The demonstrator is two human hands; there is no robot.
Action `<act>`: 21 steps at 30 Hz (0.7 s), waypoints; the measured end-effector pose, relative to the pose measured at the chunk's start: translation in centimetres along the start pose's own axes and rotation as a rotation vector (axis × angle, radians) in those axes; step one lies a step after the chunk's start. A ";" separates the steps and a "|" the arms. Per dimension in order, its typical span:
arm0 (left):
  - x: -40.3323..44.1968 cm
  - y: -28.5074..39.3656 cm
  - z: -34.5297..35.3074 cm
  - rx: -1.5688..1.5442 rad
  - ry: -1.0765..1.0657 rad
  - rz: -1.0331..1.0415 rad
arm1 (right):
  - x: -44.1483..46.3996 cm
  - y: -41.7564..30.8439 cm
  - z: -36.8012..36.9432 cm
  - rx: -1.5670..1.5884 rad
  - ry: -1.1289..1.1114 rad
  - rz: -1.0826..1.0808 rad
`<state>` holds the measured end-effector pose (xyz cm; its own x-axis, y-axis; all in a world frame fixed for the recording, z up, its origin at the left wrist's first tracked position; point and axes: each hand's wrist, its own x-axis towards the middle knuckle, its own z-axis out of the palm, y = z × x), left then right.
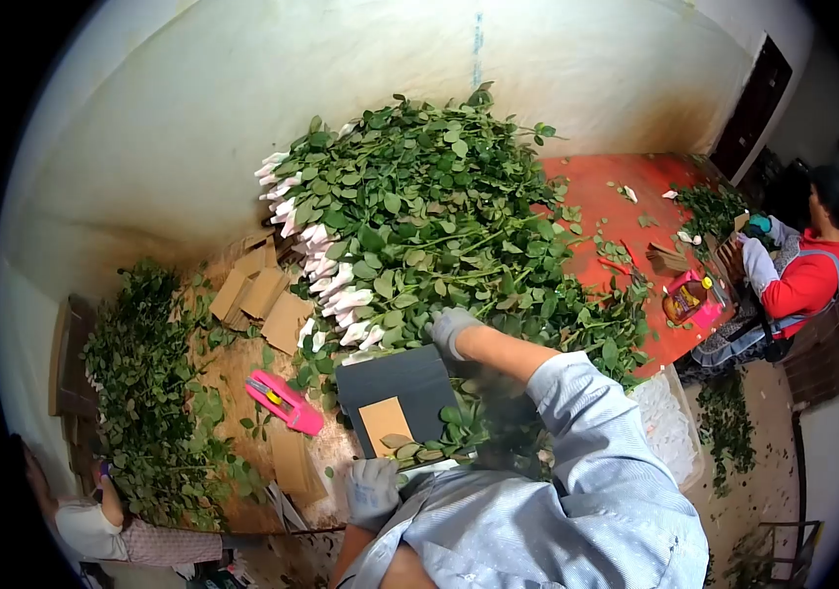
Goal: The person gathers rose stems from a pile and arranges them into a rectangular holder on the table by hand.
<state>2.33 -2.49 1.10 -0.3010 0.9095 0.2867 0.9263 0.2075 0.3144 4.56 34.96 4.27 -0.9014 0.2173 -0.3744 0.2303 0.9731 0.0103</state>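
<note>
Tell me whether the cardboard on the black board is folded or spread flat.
Spread flat, as far as it shows: the cardboard lies as a plain tan piece on the black board, no fold visible; leaves overlap it.

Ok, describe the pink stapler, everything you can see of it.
The pink stapler is long, bright and plastic-looking, with a yellow strip and a darker part near its upper-left end. It lies slantwise on the brown table, left of the dark board in the picture. Nothing holds it. Leaves lie close by; whether any touch it is unclear.
</note>
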 end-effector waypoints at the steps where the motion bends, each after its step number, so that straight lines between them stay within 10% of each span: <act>1: 0.1 -0.1 0.1 0.018 -0.005 0.016 | -0.3 0.2 -0.4 0.003 0.019 0.013; 10: 0.6 -0.7 0.1 0.043 0.061 0.097 | -1.9 1.9 -8.2 -0.379 0.089 0.008; 13: 0.7 -0.6 0.1 0.032 0.087 0.084 | 1.1 4.5 -8.7 0.302 -0.282 -0.055; 16: 0.6 -0.2 0.1 0.031 0.041 0.015 | 2.0 3.9 -7.6 -0.429 0.025 0.161; 21: -0.2 -0.9 0.6 -0.005 -0.075 -0.050 | 3.3 4.3 -9.0 -0.097 -0.248 0.004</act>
<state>1.74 -2.67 0.25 -0.3288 0.9226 0.2019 0.9095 0.2518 0.3307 -0.71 40.55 11.43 -0.7803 0.2077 -0.5899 0.1870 0.9776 0.0967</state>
